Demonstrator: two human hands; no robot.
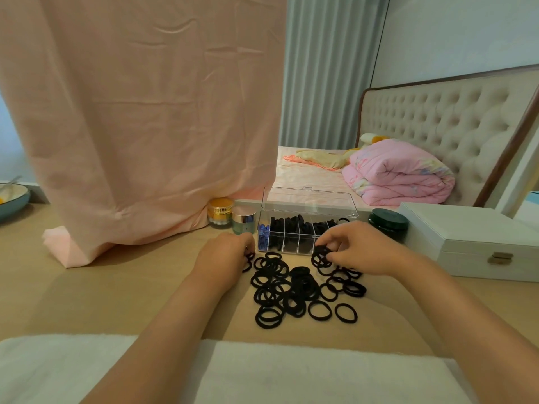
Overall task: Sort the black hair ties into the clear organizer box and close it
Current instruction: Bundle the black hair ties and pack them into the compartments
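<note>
Right hand [361, 249] pinches black fabric hair ties [320, 255] just in front of the clear plastic organizer box [306, 237], lid raised, compartments part-filled. Left hand [226, 252] curls at left edge of the loose tie pile [294, 290]; grip unclear. Light wooden bench [131, 287]; pink draped cloth [145, 112] left, bed [306, 173] with tufted headboard [437, 118] behind.

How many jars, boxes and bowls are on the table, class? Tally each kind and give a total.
Jars: 3 (gold-lidded jar, silver-lidded jar, dark green jar)
Boxes: 2 (clear organizer box, white box)
Bowls: 1 (blue bowl)
Total: 6
</note>
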